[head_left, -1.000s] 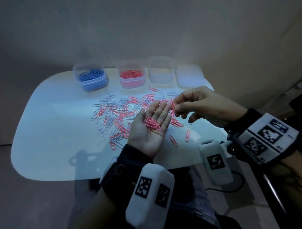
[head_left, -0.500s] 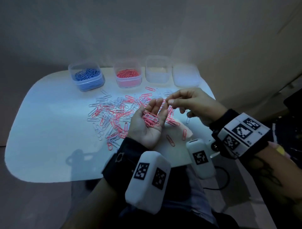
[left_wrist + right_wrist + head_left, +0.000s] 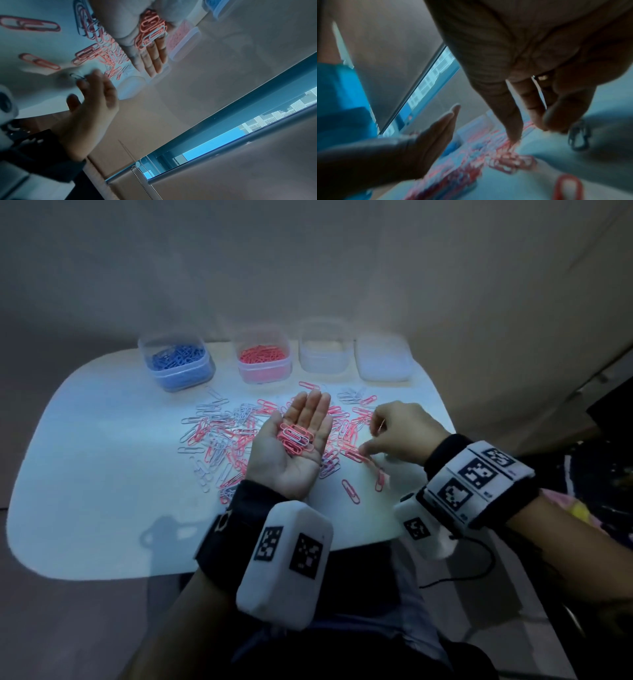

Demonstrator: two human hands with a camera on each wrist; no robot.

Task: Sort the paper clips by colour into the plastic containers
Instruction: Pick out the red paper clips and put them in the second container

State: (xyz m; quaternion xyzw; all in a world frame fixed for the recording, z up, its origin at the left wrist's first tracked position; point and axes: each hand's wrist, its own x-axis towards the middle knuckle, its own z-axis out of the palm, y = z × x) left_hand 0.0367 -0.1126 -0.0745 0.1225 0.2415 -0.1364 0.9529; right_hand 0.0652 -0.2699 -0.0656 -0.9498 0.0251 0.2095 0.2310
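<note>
My left hand [image 3: 303, 422] is held flat, palm up, above the table, carrying a small heap of pink paper clips [image 3: 295, 440] with one white clip on top [image 3: 154, 35]. My right hand [image 3: 372, 436] is lowered to the table on the right, fingers pointing down and thumb spread apart. Its fingertips [image 3: 83, 81] touch a pale clip [image 3: 77, 76] lying there. A loose spread of pink and white clips [image 3: 222, 436] covers the table's middle. At the back stand a container of blue clips [image 3: 176, 362], one of pink clips [image 3: 263, 359] and an empty clear one [image 3: 323, 347].
A frosted white container or lid [image 3: 383, 357] sits at the back right. Two single pink clips [image 3: 351, 491] lie near the front right of the white table [image 3: 102, 474]. A window blind hangs behind in the left wrist view.
My right hand has left the left palm and dropped right and down to the clips on the table. The left hand has stayed flat with its heap.
</note>
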